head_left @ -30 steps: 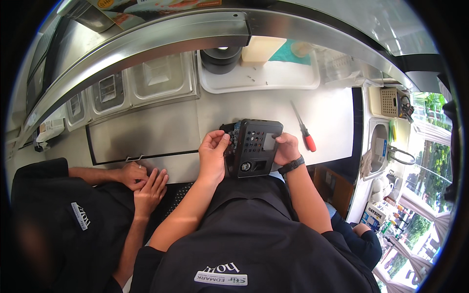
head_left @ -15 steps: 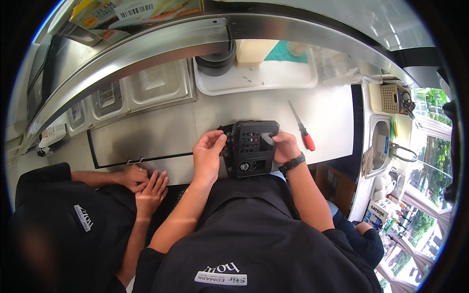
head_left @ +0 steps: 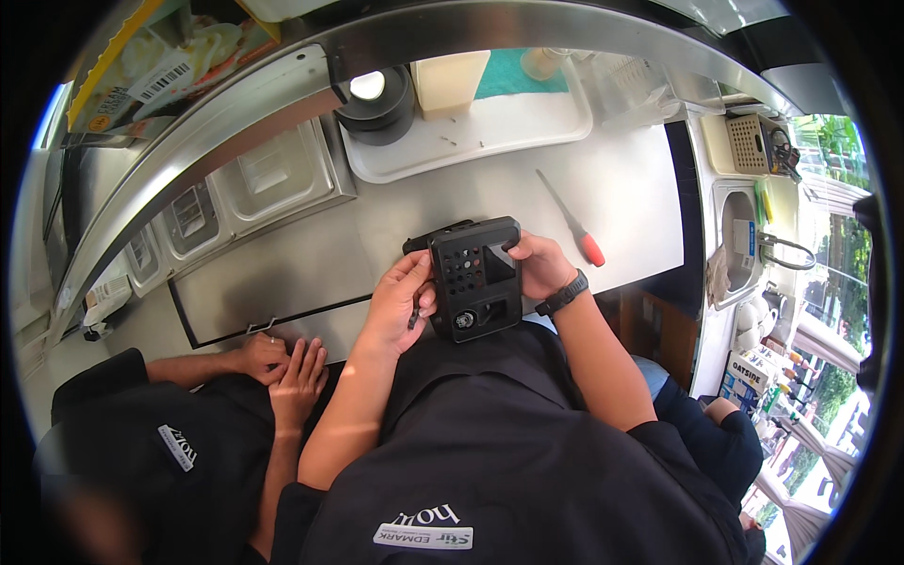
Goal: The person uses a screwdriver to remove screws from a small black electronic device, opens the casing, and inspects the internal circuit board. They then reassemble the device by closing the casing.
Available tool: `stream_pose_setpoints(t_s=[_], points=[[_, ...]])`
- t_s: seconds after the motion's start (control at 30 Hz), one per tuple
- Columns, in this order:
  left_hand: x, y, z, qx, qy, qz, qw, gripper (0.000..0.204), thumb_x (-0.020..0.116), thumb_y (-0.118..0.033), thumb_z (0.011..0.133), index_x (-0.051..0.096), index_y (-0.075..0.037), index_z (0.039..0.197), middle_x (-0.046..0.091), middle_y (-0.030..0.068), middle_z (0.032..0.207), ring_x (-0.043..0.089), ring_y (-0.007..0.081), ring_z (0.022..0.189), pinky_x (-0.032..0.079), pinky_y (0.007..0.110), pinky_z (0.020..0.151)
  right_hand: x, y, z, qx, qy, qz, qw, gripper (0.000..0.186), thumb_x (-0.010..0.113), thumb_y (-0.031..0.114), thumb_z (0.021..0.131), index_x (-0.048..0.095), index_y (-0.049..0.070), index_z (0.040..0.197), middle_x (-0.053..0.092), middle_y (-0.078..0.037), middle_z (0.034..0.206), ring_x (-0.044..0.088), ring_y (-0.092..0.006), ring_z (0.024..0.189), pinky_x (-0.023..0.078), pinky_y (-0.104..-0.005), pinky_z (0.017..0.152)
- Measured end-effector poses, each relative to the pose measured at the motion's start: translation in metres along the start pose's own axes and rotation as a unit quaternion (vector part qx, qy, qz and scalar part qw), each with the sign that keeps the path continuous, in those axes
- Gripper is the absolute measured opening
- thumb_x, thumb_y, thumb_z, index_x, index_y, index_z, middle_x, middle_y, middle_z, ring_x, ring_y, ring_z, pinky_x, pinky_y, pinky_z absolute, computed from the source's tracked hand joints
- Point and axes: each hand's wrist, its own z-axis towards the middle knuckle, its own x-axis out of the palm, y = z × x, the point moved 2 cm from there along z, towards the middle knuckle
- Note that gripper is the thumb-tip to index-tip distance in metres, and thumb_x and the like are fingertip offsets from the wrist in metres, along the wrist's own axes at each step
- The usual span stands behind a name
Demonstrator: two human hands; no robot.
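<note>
A black boxy device (head_left: 476,315), with rows of round holes, a dark window and a round insert on its face, is held upright close to my body. My right hand (head_left: 541,264), wearing a dark wristband, grips its right side, thumb over the front edge. Beside its left edge, my left hand (head_left: 400,297) has its fingers curled together, and a small dark piece (head_left: 414,315) pokes out between them. What that piece is cannot be made out. Behind the device's upper left, a black part (head_left: 438,234) sticks out. A red-handled screwdriver (head_left: 591,250) lies on the counter to the right.
A white tray (head_left: 377,175) at the back bears a black round container (head_left: 377,118) and a cream-coloured container (head_left: 447,89). Steel lidded pans (head_left: 268,174) sit back left under a metal rail (head_left: 235,104). A co-worker's hands (head_left: 299,372) rest at the counter's left front edge.
The device has tilted a little, and the part behind its upper left shows more. My left fingers have curled in, with a small dark piece now showing. The view has shifted slightly.
</note>
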Motion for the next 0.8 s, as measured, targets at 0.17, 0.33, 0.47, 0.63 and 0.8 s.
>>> stream_pose_setpoints(t_s=[0.17, 0.33, 0.47, 0.63, 0.8], points=[[0.004, -0.005, -0.005, -0.039, 0.046, -0.035, 0.998, 0.031, 0.064, -0.035, 0.11, 0.068, -0.008, 0.124, 0.068, -0.0025, 0.097, 0.049, 0.0054, 0.061, 0.038, 0.022, 0.054, 0.001, 0.0, 0.0, -0.001, 0.042, 0.015, 0.999, 0.057, 0.063, 0.017, 0.09, 0.058, -0.006, 0.143, 0.067, -0.018, 0.14, 0.065, -0.0297, 0.127, 0.05, -0.0429, 0.112], [0.002, -0.012, -0.005, -0.042, 0.143, -0.008, 0.989, 0.043, 0.07, -0.034, 0.107, 0.06, -0.007, 0.138, 0.066, -0.0022, 0.098, 0.046, 0.004, 0.06, 0.037, 0.021, 0.054, 0.002, -0.003, 0.0, 0.011, 0.056, 0.016, 0.998, 0.056, 0.062, 0.016, 0.092, 0.057, -0.005, 0.144, 0.066, -0.017, 0.14, 0.065, -0.0283, 0.126, 0.051, -0.0424, 0.112], [0.002, -0.021, -0.004, -0.05, 0.153, 0.07, 0.984, 0.045, 0.073, -0.023, 0.105, 0.056, -0.005, 0.143, 0.065, -0.0023, 0.097, 0.043, 0.0018, 0.056, 0.036, 0.02, 0.052, 0.0, -0.004, -0.001, 0.018, 0.009, 0.001, 1.0, 0.054, 0.061, 0.015, 0.093, 0.057, -0.005, 0.144, 0.067, -0.016, 0.14, 0.066, -0.0265, 0.125, 0.051, -0.0421, 0.111], [0.009, -0.024, -0.005, -0.047, 0.109, 0.114, 0.986, 0.038, 0.076, -0.021, 0.102, 0.063, -0.005, 0.134, 0.062, -0.005, 0.085, 0.042, 0.002, 0.053, 0.035, 0.02, 0.051, 0.002, -0.002, -0.002, 0.015, 0.041, 0.001, 0.999, 0.054, 0.06, 0.014, 0.093, 0.057, -0.006, 0.143, 0.067, -0.016, 0.139, 0.066, -0.0257, 0.124, 0.051, -0.0415, 0.111], [0.01, -0.023, -0.001, -0.029, 0.079, 0.135, 0.987, 0.028, 0.075, -0.016, 0.102, 0.068, -0.004, 0.126, 0.066, -0.0041, 0.089, 0.042, 0.0001, 0.051, 0.035, 0.02, 0.049, 0.007, -0.003, -0.001, 0.014, 0.051, 0.004, 0.999, 0.054, 0.061, 0.014, 0.092, 0.059, -0.006, 0.142, 0.068, -0.016, 0.138, 0.066, -0.0265, 0.124, 0.051, -0.0416, 0.11]])
